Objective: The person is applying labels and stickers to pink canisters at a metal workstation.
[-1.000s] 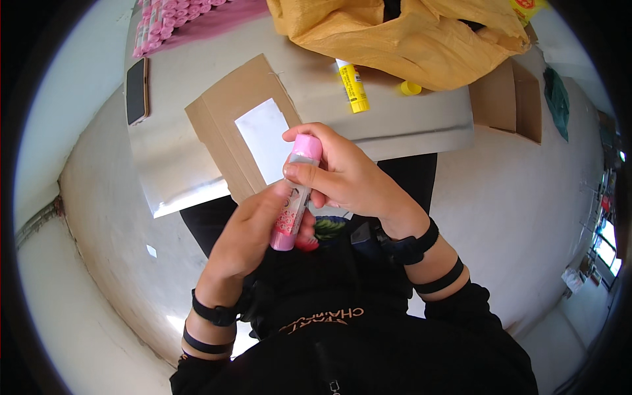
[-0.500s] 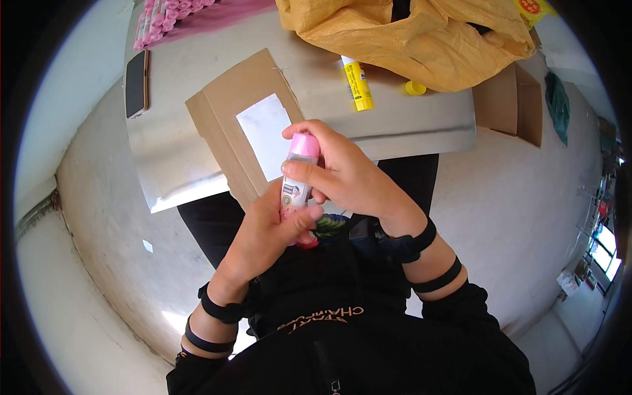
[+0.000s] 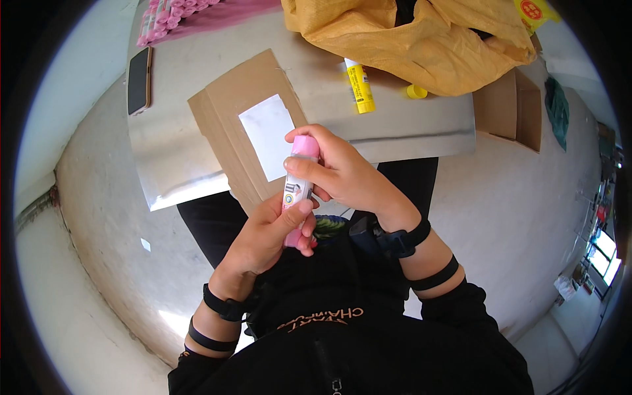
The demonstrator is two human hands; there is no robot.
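Observation:
Both my hands hold a slim white-and-pink tube point(image 3: 296, 192) with a pink cap point(image 3: 305, 146), upright over the near edge of the table. My left hand point(image 3: 263, 234) wraps the lower part, its thumb lying across the printed label. Around the capped end curl the thumb and fingers of my right hand point(image 3: 342, 168). Just beyond, a white paper sheet point(image 3: 263, 128) lies on a brown cardboard piece point(image 3: 220, 118), which overhangs the table edge. Farther right lies an uncapped yellow glue stick point(image 3: 361, 95), with its yellow cap point(image 3: 416, 91) beside it.
The metal-topped table point(image 3: 421, 131) carries a phone point(image 3: 139, 80) at the left and several pink tubes point(image 3: 174, 13) stacked at the far left. An orange woven sack point(image 3: 421, 49) fills the far right. Beyond the right edge stands an open cardboard box point(image 3: 497, 115).
My left hand's grip on the tube has shifted; its thumb now lies higher on the label, and the tube's pink lower end shows more. The right hand remains around the cap.

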